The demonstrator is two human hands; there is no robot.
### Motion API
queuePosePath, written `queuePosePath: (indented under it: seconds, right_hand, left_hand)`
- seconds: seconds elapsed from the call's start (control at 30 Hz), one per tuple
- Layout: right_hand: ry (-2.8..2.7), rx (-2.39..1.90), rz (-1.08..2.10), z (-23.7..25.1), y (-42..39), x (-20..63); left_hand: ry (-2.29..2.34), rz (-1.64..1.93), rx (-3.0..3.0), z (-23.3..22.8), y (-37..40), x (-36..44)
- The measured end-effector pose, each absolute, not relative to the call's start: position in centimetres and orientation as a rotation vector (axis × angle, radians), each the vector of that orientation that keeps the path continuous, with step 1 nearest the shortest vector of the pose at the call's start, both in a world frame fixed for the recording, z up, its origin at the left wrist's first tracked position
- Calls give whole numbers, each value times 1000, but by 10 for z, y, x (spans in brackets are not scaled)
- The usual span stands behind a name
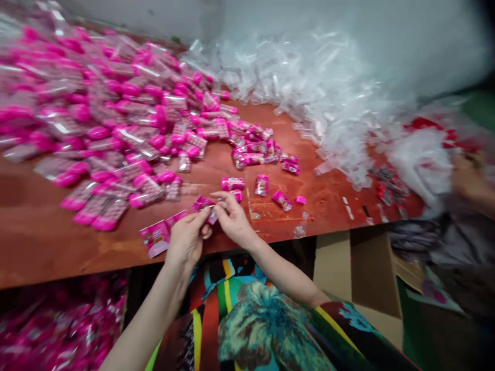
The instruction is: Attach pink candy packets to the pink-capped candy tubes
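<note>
My left hand [187,234] is closed in a pinch near the table's front edge, on a small pink printed wrapper [203,202]. The fingertips of my right hand [234,219] meet it there, pinched on the same wrapper; fingers partly hide it. Beside my left hand lies a flat pink printed packet [155,237]. Just beyond my right hand are small rolled pink packets [232,183], and more of these, such as one pink roll [282,200], lie to the right along with a tiny pink cap [300,200].
A large heap of clear tubes with pink ends [116,98] covers the left of the red-brown table [96,247]. Clear empty plastic pieces [309,87] pile up at the back right. Another person's hand [467,178] is at far right. Below are a cardboard box [371,273] and pink packets [62,324].
</note>
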State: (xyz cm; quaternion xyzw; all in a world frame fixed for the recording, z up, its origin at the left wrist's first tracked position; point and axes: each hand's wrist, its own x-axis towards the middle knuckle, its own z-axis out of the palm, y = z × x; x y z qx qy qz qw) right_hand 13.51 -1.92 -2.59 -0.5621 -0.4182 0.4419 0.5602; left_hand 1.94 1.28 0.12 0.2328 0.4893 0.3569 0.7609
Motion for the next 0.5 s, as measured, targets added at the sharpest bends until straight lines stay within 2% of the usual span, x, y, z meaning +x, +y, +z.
queuePosePath:
  seconds: [0.17, 0.27, 0.37, 0.5]
  right_hand:
    - [-1246, -1393, 832, -25, -23, 133]
    - [-1338, -1411, 865, -27, -18, 134]
    - [-1371, -1485, 896, -32, 0, 134]
    - [-1462, -1628, 760, -34, 41, 114]
  left_hand:
    - [977, 783, 414, -3, 14, 11]
    - [998, 801, 405, -1, 14, -2]
    - [1047, 892, 421, 3, 15, -20]
    - [1139, 1029, 405, 10, 20, -46]
